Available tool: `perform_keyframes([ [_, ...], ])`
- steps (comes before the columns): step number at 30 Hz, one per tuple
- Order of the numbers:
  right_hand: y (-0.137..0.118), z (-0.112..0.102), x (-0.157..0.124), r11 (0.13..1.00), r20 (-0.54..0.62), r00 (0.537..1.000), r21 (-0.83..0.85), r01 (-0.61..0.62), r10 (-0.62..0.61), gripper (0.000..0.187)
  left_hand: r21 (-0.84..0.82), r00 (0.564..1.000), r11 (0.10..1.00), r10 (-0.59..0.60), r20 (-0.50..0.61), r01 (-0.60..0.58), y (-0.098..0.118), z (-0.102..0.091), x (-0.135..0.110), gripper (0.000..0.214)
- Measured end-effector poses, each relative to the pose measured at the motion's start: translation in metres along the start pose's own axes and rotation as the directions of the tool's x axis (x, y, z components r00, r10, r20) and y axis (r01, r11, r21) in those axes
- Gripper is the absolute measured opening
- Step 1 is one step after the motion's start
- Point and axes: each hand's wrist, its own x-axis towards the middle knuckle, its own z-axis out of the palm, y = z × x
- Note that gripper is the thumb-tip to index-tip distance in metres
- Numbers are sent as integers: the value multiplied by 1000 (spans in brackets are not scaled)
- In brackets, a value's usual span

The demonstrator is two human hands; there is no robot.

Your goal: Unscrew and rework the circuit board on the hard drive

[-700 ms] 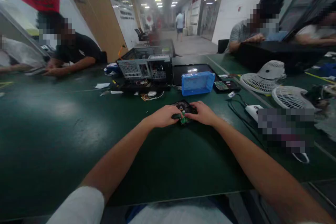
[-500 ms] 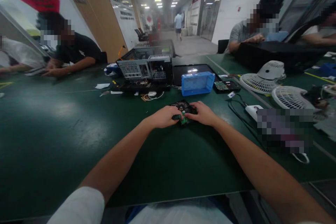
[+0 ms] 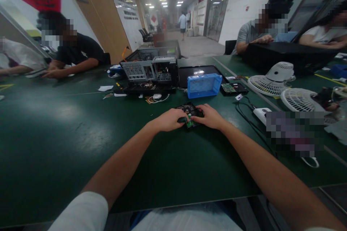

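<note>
On the green table in front of me lies a small open black casing, with a green circuit board at its near end. My left hand is closed at the casing's left side. A dark oblong item shows between its thumb and fingers; I cannot tell its exact kind. From the right, my right hand grips the casing's edge, its thumb reaching in beside the circuit board. Both hands cover parts of the casing, and the fingertips are partly hidden.
Beyond my hands stand a blue plastic bin and an opened computer case. A drive with an exposed board lies to the right, near white fan parts and a white power strip. Other people sit across the table.
Both hands stay at the casing with almost no visible movement. In the background, the walking person is slightly farther left, and a person at the far right has shifted.
</note>
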Motion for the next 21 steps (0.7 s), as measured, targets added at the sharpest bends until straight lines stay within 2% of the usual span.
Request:
perform_keyframes([
  [7,-1,-1,1,1000,4,1000,0,8,-8,69,59,997,996,-72,30,70,3,-3,0,17],
  [12,2,2,1,1000,-16,1000,-12,26,-26,69,92,959,956,-281,39,277,4,-5,-3,26],
  [16,-2,-1,0,1000,-6,1000,-8,-3,3,75,-4,908,910,-414,62,415,11,-6,-6,40],
  [21,-9,-3,-1,999,-10,999,-2,-35,35,77,-120,886,879,-451,104,462,25,-11,-7,50],
])
